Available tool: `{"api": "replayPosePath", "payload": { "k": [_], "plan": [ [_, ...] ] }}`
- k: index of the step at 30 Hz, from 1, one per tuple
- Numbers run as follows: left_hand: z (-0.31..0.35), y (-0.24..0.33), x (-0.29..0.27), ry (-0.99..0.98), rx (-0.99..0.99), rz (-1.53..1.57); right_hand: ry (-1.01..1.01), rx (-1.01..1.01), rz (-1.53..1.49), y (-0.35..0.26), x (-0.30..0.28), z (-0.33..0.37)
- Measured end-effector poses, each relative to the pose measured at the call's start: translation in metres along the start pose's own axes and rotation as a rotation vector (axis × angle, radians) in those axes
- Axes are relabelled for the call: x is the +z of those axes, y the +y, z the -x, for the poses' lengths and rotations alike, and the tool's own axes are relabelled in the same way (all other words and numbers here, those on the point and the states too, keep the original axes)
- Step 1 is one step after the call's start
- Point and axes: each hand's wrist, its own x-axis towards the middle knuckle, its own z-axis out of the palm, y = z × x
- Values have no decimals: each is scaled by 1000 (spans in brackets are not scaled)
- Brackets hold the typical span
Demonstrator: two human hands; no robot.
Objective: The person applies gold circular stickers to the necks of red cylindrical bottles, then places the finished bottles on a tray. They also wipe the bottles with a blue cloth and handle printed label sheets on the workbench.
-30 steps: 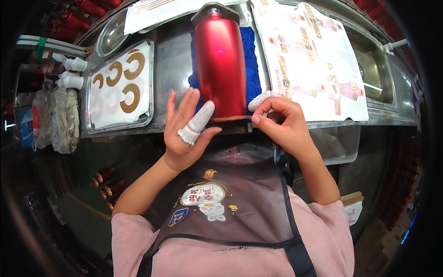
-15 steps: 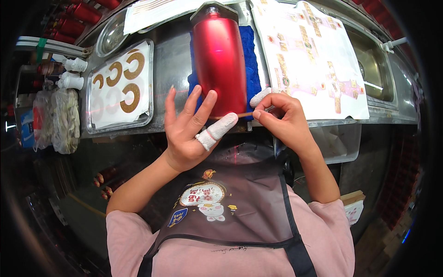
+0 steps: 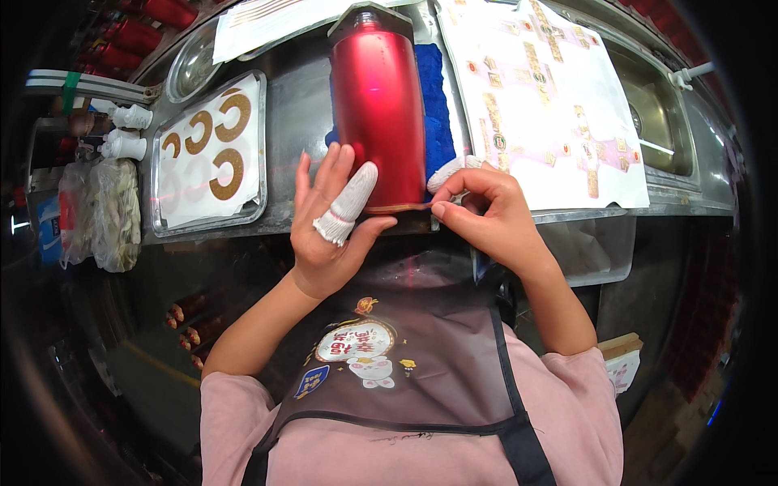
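Note:
A shiny red bottle [image 3: 378, 121] lies on a blue cloth [image 3: 438, 105], its neck pointing away from me and its base near the counter's front edge. Along the base runs a thin brownish strip [image 3: 408, 208]. My right hand [image 3: 485, 212] pinches the strip's right end between thumb and index finger; a white finger cover shows on another finger. My left hand [image 3: 331, 223] is open at the base's left side, fingers stretched out, a white cover on the index finger. Its thumb tip lies against the strip at the base.
To the left, a metal tray [image 3: 261, 190] holds a sheet with gold C-shaped pieces [image 3: 227, 174]. Printed transfer sheets [image 3: 559, 121] lie at right, before a sink [image 3: 660, 113]. A metal bowl [image 3: 191, 69] sits at the far left, above bagged items [image 3: 115, 215].
My left index finger has lifted off the strip, and the thumb now touches there instead. My right hand has shifted slightly left, bringing the strip against the bottle's base.

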Motion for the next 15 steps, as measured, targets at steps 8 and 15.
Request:
{"api": "replayPosePath", "payload": {
  "k": [8,15],
  "plan": [
    [20,-6,-17,-115,48,-120,30,-36,46,-9,-12,11],
    [7,-2,-19,-129,148,-192,36,-28,26,-2,-12,5]
  ]
}}
